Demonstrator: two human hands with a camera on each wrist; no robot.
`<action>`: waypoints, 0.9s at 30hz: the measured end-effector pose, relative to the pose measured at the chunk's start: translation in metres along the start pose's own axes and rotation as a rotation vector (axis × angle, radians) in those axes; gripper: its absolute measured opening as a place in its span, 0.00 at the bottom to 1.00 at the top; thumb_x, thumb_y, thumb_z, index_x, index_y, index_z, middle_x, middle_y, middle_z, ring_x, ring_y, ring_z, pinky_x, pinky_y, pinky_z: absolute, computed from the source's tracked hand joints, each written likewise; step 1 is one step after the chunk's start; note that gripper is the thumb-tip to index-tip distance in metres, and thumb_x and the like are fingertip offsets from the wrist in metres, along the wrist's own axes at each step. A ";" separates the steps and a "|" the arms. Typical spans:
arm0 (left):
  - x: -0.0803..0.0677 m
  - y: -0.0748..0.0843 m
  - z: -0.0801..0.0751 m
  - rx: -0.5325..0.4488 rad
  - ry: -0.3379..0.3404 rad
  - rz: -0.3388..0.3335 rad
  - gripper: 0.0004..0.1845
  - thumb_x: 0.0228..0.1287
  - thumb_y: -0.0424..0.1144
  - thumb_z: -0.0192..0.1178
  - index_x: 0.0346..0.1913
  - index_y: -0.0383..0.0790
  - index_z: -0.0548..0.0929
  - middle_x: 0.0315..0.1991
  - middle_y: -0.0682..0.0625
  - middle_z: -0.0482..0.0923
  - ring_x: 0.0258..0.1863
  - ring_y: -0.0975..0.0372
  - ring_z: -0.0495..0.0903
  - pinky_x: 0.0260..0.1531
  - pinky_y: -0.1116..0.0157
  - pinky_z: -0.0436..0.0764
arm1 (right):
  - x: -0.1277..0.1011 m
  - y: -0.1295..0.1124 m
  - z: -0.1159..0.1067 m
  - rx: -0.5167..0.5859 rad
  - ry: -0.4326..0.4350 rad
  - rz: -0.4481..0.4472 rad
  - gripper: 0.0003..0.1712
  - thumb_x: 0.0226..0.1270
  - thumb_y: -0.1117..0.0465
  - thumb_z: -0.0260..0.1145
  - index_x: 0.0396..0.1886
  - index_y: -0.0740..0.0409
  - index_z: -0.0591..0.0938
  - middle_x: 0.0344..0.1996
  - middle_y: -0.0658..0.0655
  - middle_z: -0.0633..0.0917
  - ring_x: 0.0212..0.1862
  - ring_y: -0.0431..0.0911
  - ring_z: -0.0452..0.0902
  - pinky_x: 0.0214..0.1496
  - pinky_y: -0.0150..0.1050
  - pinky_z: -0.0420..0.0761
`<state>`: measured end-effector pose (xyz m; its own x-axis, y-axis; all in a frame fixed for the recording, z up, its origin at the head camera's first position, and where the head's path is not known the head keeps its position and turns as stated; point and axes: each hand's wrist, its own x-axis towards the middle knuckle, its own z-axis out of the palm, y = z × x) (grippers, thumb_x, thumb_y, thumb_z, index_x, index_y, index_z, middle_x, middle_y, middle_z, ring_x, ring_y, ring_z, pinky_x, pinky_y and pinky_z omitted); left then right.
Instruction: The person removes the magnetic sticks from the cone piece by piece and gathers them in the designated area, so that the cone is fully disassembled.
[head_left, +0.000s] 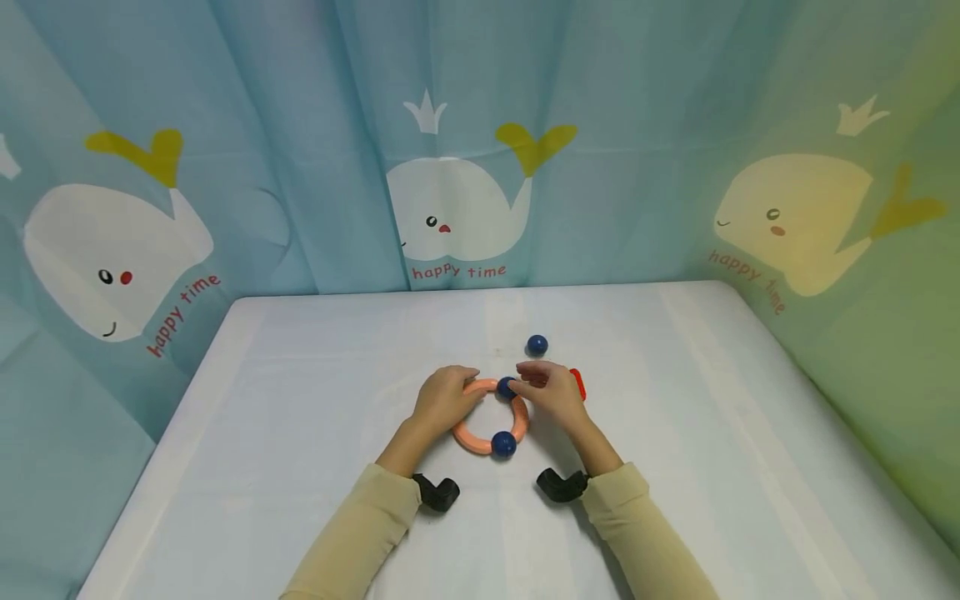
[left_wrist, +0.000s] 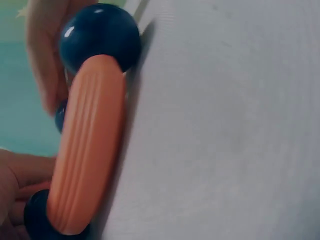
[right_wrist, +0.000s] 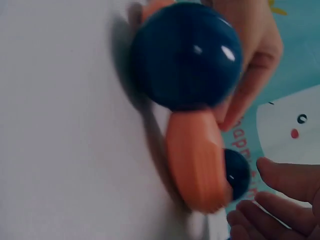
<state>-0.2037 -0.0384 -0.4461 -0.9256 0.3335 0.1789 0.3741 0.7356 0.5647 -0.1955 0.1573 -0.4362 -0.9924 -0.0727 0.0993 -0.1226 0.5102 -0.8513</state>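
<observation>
At frame centre the orange ring (head_left: 480, 421) lies flat on the white counter (head_left: 300, 433). The left hand (head_left: 442, 400) clasps its upper-left arc; the right hand (head_left: 551, 390) pinches the blue ball (head_left: 507, 386) at its top, directly between both grips.

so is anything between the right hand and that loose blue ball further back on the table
Nothing visible. The loose dark blue ball sits alone on the white table just beyond the right hand, which pinches another blue ball at the top of the orange plastic ring.
</observation>
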 end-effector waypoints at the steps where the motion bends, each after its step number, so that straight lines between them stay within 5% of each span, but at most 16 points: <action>1: 0.001 0.001 0.001 0.012 0.003 -0.002 0.19 0.58 0.43 0.63 0.49 0.35 0.82 0.44 0.45 0.81 0.46 0.53 0.78 0.46 0.59 0.74 | 0.001 0.001 0.003 0.006 -0.015 -0.007 0.21 0.53 0.64 0.71 0.47 0.70 0.80 0.42 0.64 0.82 0.45 0.54 0.79 0.46 0.43 0.77; 14: 0.005 0.007 0.005 0.162 0.015 0.030 0.08 0.60 0.36 0.61 0.41 0.40 0.86 0.36 0.49 0.83 0.37 0.56 0.80 0.38 0.61 0.77 | 0.003 -0.001 0.015 -0.060 -0.045 -0.020 0.17 0.51 0.64 0.72 0.41 0.68 0.83 0.37 0.60 0.84 0.37 0.48 0.79 0.40 0.39 0.79; 27: 0.006 0.005 0.001 0.159 0.019 0.046 0.08 0.58 0.36 0.63 0.40 0.40 0.86 0.36 0.49 0.83 0.37 0.56 0.80 0.39 0.61 0.76 | -0.006 -0.002 0.006 -0.126 0.007 -0.017 0.17 0.50 0.64 0.73 0.40 0.68 0.83 0.34 0.60 0.84 0.34 0.48 0.76 0.38 0.40 0.78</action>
<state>-0.2070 -0.0318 -0.4434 -0.9075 0.3593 0.2174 0.4193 0.8044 0.4208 -0.1891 0.1518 -0.4382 -0.9902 -0.0765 0.1166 -0.1389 0.6125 -0.7782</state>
